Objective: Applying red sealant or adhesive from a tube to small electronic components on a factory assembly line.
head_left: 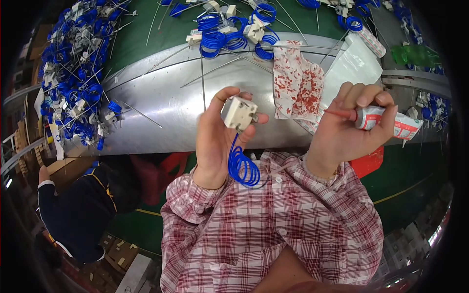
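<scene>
My left hand grips a small cream-white capillary thermostat between thumb and fingers, above the near edge of the metal table. Metal terminals show on its right side, and its coiled blue capillary hangs down in front of my shirt. Off to the right, my right hand is wrapped round a white and red squeeze tube. The tube's red nozzle points left toward the thermostat, with a wide gap between them. Beyond my hands lies a white cloth with red stains.
Many thermostats with blue coils are heaped at the left; more lie on the green belt ahead. A white plastic sheet, another tube and a green bottle are at the right. A person is at the lower left.
</scene>
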Motion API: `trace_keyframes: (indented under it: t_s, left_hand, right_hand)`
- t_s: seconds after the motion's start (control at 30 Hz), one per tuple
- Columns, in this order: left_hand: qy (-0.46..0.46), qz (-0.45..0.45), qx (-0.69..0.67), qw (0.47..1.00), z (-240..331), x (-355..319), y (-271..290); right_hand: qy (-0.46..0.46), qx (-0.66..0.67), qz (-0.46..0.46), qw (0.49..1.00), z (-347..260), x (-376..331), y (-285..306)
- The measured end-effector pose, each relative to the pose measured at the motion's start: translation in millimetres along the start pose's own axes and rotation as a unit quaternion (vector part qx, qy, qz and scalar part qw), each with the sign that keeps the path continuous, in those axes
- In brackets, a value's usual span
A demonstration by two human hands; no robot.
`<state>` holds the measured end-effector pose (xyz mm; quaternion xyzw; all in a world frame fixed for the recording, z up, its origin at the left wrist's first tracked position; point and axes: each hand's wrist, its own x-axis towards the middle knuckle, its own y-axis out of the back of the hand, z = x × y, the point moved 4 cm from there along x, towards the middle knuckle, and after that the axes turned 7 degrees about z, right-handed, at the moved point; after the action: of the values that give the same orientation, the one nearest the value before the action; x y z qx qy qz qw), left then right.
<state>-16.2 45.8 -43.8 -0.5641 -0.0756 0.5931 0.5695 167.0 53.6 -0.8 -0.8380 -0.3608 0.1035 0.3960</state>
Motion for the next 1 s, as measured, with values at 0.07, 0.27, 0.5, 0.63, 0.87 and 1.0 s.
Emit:
trace_keyframes:
  t_s: [0.07,0.27,0.5,0.63,0.87,1.0]
  left_hand:
    - [-0.002,-0.025,0.008,1.000,0,1,0]
    - [0.138,0.014,0.016,0.990,-20,-2,-22]
    - [0.232,-0.065,-0.072,0.968,-37,-20,-35]
    - [0.228,-0.060,-0.072,0.969,-41,-23,-39]
    - [0.235,-0.083,-0.052,0.967,-38,-27,-42]
    - [0.213,-0.088,-0.025,0.973,-40,-26,-41]
  right_hand:
    - [-0.004,0.005,-0.007,1.000,1,-7,-1]
    - [0.043,0.008,-0.182,0.982,-9,-26,-19]
    - [0.142,-0.034,-0.272,0.951,-12,-46,-27]
    - [0.141,-0.034,-0.266,0.953,-16,-46,-29]
    - [0.122,-0.056,-0.290,0.948,-18,-46,-29]
    - [0.117,-0.064,-0.304,0.943,-23,-42,-29]
